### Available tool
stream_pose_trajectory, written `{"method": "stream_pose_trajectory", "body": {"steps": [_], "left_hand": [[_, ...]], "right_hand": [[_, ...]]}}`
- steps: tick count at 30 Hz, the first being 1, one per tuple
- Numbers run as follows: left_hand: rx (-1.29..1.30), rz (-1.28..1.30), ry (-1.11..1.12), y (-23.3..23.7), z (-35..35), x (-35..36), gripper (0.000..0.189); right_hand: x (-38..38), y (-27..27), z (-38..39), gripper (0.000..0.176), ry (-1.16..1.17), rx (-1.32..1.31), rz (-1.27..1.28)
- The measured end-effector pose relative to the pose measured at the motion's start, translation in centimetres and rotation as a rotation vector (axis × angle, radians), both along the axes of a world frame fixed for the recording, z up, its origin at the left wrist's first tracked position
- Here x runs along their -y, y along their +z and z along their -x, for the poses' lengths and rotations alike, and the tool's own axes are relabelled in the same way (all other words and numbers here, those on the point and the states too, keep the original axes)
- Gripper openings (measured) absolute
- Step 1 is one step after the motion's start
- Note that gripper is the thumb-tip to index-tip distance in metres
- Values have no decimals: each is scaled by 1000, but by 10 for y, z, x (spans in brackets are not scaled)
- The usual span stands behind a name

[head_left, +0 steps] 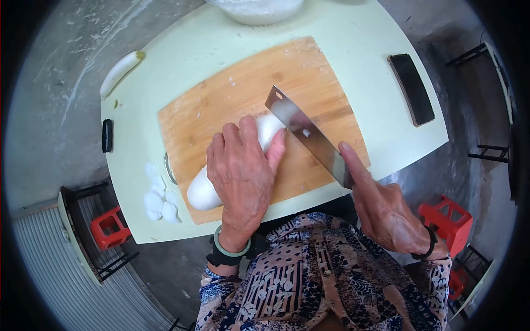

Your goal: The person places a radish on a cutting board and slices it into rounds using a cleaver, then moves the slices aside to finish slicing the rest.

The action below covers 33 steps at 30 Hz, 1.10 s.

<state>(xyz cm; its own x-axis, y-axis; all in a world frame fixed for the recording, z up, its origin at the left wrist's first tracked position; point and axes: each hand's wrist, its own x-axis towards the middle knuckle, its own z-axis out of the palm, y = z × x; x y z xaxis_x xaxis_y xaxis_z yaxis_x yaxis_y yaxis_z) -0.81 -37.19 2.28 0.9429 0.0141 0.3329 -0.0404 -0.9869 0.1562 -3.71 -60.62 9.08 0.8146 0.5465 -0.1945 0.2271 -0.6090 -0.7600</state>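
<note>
A thick white radish (203, 192) lies slantwise on the wooden cutting board (221, 94). My left hand (240, 168) is wrapped over its middle, pressing it to the board, with the thumb near the cut end. In my right hand (386, 212) is a broad metal cleaver (309, 138), gripped by the handle, with the index finger along the top of the blade. The blade stands beside the upper right end of the radish. Whether it touches the radish I cannot tell.
Several white slices (160, 198) lie left of the board on the pale green table (375, 83). Around the table's edges are a thin white radish (121, 71), a small black object (107, 135), a bowl (259, 12) and a phone (412, 89). Red stools (450, 226) stand beyond.
</note>
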Motion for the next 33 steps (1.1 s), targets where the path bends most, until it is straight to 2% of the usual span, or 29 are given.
{"method": "stream_pose_trajectory", "body": {"steps": [3, 5, 12, 14, 21, 23, 26, 28, 33], "left_hand": [[58, 71, -4, -5, 0, 0, 40], [21, 95, 22, -4, 2, -1, 41], [11, 88, 17, -5, 0, -1, 45], [-4, 74, 22, -2, 0, 1, 45], [84, 23, -45, -9, -3, 2, 44], [85, 23, -55, -9, -1, 1, 44], [73, 44, -40, -9, -1, 1, 44], [69, 51, -44, -8, 0, 1, 43], [52, -39, -37, -9, 1, 1, 40]], "right_hand": [[4, -1, -3, 78, 52, 6, 39], [3, -4, -6, 96, 63, 101, -38], [-1, 1, -16, 95, 88, 132, 11], [-7, 3, -19, 79, 52, 21, 50], [-32, -16, -51, 83, 37, 39, 10], [-43, -28, -69, 89, 68, -155, 8], [-46, -38, -70, 94, 108, -52, 36], [-45, -31, -67, 95, 79, -120, 57], [-28, -24, -43, 88, 48, -35, 13]]}}
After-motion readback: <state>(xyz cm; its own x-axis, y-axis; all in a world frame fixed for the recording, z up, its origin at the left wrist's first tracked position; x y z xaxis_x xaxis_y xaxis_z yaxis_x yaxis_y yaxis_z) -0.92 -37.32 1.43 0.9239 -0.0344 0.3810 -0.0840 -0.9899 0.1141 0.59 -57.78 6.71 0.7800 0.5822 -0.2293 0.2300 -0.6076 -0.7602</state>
